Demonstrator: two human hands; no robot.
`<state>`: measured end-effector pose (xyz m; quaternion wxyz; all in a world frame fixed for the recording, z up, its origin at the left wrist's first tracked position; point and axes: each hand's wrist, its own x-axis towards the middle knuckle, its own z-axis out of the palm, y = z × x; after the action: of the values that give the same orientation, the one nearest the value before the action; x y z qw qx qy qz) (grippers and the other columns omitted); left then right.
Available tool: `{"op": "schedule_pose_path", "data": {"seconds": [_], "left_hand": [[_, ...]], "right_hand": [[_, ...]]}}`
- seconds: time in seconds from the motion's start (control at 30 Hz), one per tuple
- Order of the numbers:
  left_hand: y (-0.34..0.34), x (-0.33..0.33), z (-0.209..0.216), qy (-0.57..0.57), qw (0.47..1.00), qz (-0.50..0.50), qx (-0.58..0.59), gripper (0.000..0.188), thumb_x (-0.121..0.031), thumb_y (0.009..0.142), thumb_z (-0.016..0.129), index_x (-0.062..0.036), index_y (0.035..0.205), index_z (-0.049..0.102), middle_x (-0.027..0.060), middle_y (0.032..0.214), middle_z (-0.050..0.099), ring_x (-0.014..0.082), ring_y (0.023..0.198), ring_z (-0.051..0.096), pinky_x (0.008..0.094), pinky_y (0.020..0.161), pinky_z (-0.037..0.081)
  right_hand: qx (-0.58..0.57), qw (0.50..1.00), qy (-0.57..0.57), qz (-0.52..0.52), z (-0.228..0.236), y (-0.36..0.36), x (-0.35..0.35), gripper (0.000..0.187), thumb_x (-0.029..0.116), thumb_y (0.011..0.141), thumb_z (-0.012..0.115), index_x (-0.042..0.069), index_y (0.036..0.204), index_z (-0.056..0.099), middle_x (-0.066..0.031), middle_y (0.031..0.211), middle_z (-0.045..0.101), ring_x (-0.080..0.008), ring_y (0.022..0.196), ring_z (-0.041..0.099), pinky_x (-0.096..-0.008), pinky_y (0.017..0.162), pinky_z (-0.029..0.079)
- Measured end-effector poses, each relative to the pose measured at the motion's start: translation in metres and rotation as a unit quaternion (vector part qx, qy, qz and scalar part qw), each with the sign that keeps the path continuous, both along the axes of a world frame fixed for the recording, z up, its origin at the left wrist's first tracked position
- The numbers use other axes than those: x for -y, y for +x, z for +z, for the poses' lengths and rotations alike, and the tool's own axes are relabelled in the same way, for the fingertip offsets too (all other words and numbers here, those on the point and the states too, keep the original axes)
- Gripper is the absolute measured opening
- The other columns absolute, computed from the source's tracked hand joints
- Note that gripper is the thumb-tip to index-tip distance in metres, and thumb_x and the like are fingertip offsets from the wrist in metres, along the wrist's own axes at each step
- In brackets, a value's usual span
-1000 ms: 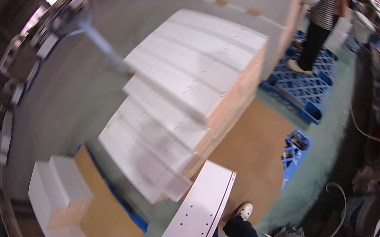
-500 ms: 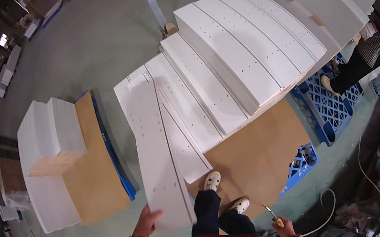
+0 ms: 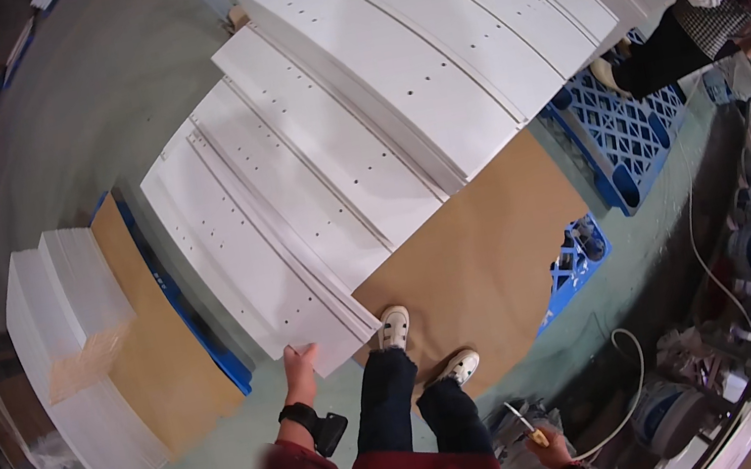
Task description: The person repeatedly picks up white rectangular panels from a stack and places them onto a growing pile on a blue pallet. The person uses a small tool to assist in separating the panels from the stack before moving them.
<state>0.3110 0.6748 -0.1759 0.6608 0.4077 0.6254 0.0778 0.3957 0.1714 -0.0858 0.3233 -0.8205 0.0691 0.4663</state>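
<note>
Landmark: the brown sheet (image 3: 488, 245) underfoot, and everything here gets placed from that.
White panel: there it is, drilled and grooved, lying along the left side of the brown sheet at the near-left end of the stepped panel rows (image 3: 431, 34).
Left hand: down at the panel's near end (image 3: 300, 366), left of the brown sheet, thumb and fingers closed on the edge; how far the fingers reach underneath, I cannot tell.
Right hand: out past the near-right edge of the brown sheet (image 3: 552, 449), fingers wrapped round a slim tool (image 3: 537, 436), its thin metal end pointing up and away.
Shoes: two pale ones on the near edge of the brown sheet, the left shoe (image 3: 394, 327) right by the panel's corner; touching or apart, hard to call!
Slip risk: just one hand on that long panel, so a weak pinch could let the end skew, drop on the shoe or scuff the face beneath.
Scratch risk: that tool's bare end could mark a white face if the right hand swings over the rows.
Trip risk: a pale hose (image 3: 641, 358) loops right of the brown sheet, and a careless step that way could snag it.
</note>
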Motion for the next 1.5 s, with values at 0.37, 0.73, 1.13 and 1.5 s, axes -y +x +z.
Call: {"op": "schedule_pose_path", "data": {"seconds": [0.37, 0.73, 1.13, 1.5], "left_hand": [[0.234, 0.02, 0.038, 0.197, 0.945, -0.259, 0.046, 0.065, -0.025, 0.068, 0.068, 0.0084, 0.112, 0.034, 0.0217, 0.109, 0.042, 0.031, 0.096, 0.045, 0.037, 0.085, 0.036], [0.259, 0.003, 0.0, 0.253, 0.928, -0.275, -0.001, 0.063, -0.024, 0.068, 0.07, 0.0099, 0.105, 0.032, 0.0193, 0.097, 0.045, 0.0267, 0.082, 0.052, 0.0349, 0.068, 0.048], [0.248, -0.012, 0.025, 0.034, 0.976, -0.212, 0.032, 0.041, -0.027, 0.07, 0.068, 0.0036, 0.078, 0.042, 0.0087, 0.067, 0.044, 0.0164, 0.047, 0.049, 0.0318, 0.042, 0.051], [0.251, -0.008, 0.04, 0.098, 0.967, -0.236, -0.021, 0.033, -0.027, 0.069, 0.067, -0.0001, 0.073, 0.048, 0.0055, 0.061, 0.052, 0.011, 0.047, 0.049, 0.0223, 0.035, 0.034]], "right_hand": [[0.04, 0.998, 0.044, -0.014, 0.0, -0.012, -0.045, 0.03, 0.023, 0.072, 0.065, 0.008, 0.096, 0.057, -0.0086, 0.08, 0.06, -0.0182, 0.075, 0.057, -0.0276, 0.067, 0.045], [0.029, 0.998, -0.025, -0.055, 0.011, -0.037, -0.04, 0.028, 0.025, 0.071, 0.065, 0.009, 0.093, 0.058, -0.0112, 0.079, 0.06, -0.0222, 0.075, 0.059, -0.0297, 0.066, 0.045], [0.063, 0.996, -0.003, -0.059, -0.001, -0.024, -0.049, 0.026, 0.018, 0.069, 0.066, 0.009, 0.092, 0.058, -0.0104, 0.077, 0.06, -0.0219, 0.072, 0.059, -0.0291, 0.066, 0.045], [0.033, 0.997, -0.018, -0.066, 0.004, -0.02, -0.036, 0.027, 0.017, 0.069, 0.066, 0.006, 0.092, 0.058, -0.0099, 0.074, 0.06, -0.0189, 0.07, 0.058, -0.0284, 0.065, 0.045]]}}
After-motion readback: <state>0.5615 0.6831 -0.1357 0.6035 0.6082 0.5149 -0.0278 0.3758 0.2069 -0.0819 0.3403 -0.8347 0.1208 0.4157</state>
